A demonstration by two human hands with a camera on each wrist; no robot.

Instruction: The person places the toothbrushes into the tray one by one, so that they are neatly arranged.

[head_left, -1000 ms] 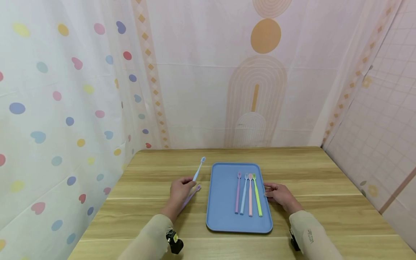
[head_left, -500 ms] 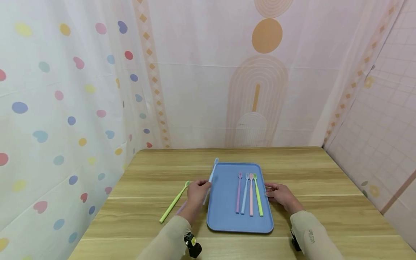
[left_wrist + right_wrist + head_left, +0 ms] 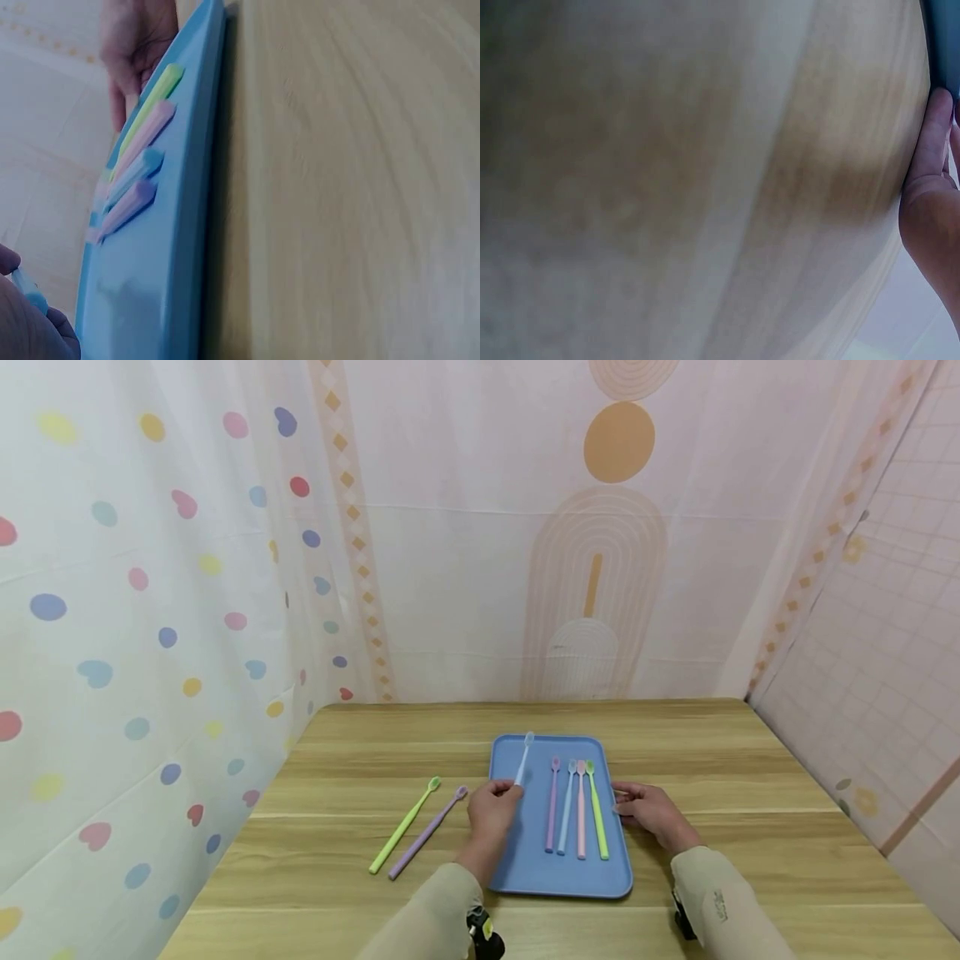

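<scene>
Tray (image 3: 558,877) with four toothbrushes (image 3: 581,814) touches straight right fingers (image 3: 628,788); left fingers (image 3: 498,786) pinch another toothbrush (image 3: 522,767).

Curtained-off workspace, dotted curtain (image 3: 150,593) L, arch-print curtain (image 3: 465,568) bhd., wood-grain tbl. (image 3: 712,760)

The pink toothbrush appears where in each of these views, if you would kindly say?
Head: the pink toothbrush lies on the blue tray, right of centre and below the middle.
Left wrist: left of centre, above the middle.
Right wrist: not in it.
Shared landmark: the right hand, visible in all three views.
</scene>
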